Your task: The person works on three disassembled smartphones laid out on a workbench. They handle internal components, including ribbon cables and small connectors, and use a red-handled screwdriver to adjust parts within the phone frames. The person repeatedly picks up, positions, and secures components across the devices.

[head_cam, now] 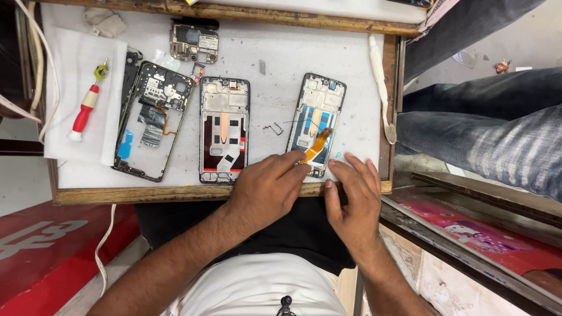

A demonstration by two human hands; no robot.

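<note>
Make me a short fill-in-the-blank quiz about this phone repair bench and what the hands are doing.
1. The left hand pinches an ____ flex ribbon at the right-hand phone frame.
2. On the work board lie ____ opened phone frames side by side.
3. The screwdriver on the white cloth has a ____ and white handle.
4. The right hand holds ____.

Missing words: orange; three; red; nothing

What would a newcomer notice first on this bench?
Three opened black phone frames lie side by side on the white work mat; the rightmost phone frame has an orange flex ribbon curling up. The left hand pinches that ribbon's lower end, the right hand rests beside it. A red-handled screwdriver lies far left.
</note>
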